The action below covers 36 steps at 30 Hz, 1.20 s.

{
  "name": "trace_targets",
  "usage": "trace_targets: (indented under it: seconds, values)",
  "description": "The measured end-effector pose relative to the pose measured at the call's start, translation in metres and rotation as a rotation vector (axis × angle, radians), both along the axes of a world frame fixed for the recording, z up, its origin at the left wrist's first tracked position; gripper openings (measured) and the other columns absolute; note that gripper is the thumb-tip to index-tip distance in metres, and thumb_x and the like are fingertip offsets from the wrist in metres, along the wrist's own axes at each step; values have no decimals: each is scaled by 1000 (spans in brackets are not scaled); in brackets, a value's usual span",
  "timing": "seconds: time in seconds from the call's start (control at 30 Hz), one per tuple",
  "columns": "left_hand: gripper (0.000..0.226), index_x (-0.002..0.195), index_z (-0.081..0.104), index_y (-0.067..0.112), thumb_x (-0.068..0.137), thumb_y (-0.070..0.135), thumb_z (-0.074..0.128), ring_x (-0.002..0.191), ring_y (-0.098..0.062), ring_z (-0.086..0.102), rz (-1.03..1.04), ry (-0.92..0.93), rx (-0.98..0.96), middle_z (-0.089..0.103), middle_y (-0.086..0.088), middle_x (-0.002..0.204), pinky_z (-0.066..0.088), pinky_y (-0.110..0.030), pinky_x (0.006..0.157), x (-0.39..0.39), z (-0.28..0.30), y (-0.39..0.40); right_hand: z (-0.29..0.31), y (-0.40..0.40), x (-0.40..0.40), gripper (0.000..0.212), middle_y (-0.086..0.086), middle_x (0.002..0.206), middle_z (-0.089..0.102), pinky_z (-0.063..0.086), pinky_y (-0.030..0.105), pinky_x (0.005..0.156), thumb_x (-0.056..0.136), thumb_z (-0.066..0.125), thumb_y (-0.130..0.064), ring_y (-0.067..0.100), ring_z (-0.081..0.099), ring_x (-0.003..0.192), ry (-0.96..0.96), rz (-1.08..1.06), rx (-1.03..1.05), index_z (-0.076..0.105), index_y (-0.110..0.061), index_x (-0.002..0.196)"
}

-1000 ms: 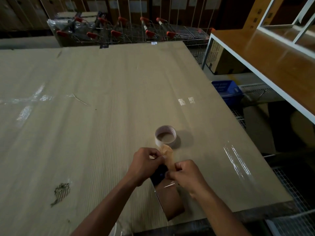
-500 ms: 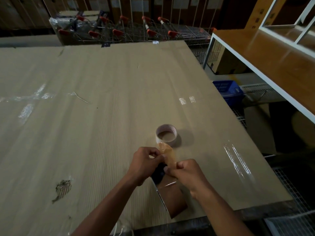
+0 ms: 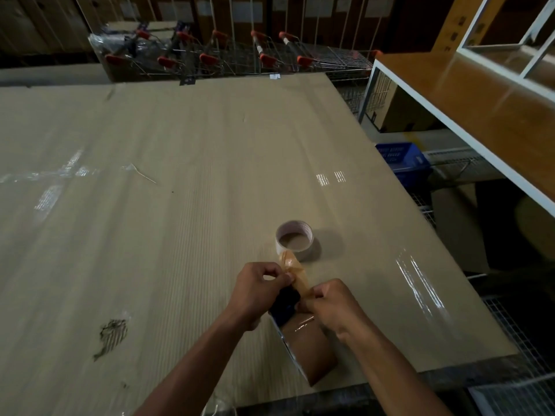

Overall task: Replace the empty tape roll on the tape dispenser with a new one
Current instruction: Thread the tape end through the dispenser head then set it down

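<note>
An empty whitish tape core [image 3: 294, 240] lies flat on the cardboard-covered table [image 3: 180, 205]. Just in front of it my left hand [image 3: 259, 291] and my right hand [image 3: 330, 304] both pinch a strip of brown tape [image 3: 295, 273] that rises between them. Under the hands sits a brown roll of tape [image 3: 312, 349] on a dark tape dispenser [image 3: 285, 304], mostly hidden by my fingers. The strip's free end is crumpled and points toward the empty core.
The table's right edge [image 3: 450, 283] and front edge are close to my hands. A torn patch [image 3: 112, 334] marks the cardboard at the lower left. A wooden shelf [image 3: 480, 94] runs along the right, a blue basket [image 3: 399, 157] beneath it. Shopping carts [image 3: 228, 55] line the far end.
Both hands stay closed on the tape strip and shift only slightly. The brown roll beneath them has tilted a little. The empty core has not moved.
</note>
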State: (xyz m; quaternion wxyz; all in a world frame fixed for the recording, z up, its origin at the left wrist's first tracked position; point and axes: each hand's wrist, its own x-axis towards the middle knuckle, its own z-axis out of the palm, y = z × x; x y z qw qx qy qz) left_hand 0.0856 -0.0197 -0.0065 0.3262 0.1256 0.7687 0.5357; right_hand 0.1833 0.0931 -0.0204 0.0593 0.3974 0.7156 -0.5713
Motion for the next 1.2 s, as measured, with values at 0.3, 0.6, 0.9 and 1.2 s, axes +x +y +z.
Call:
trace_targets:
  seconds: [0.3,0.6,0.9,1.2]
  values:
    - [24,65,71,6,89,8,69,66,-21,66,65,-21,68,69,-10,69,55,-32,62,4,-9,-1,-3,8,-2,11,15,66,72,44,31,59,60,73,-14,17,60,59,9,115,77,74,-5,68]
    - [25,65,68,12,88,3,67,62,-12,67,21,64,106,70,-5,67,56,-22,59,6,-14,-2,1,11,2,4,9,68,69,53,27,57,71,74,-4,18,66,66,26,133,17,74,-6,75]
    - [27,67,63,15,93,11,64,61,-15,67,-83,92,38,68,-3,65,56,-26,60,9,-30,-3,0,16,1,34,-4,41,49,38,17,43,63,80,-3,8,47,39,-78,179,54,56,-15,41]
    - [18,77,64,5,93,10,59,70,-17,57,-381,-28,0,63,-8,75,48,-33,68,8,-48,-9,-21,7,27,28,-6,40,48,30,15,40,64,81,-7,1,39,36,-105,183,-69,61,-14,46]
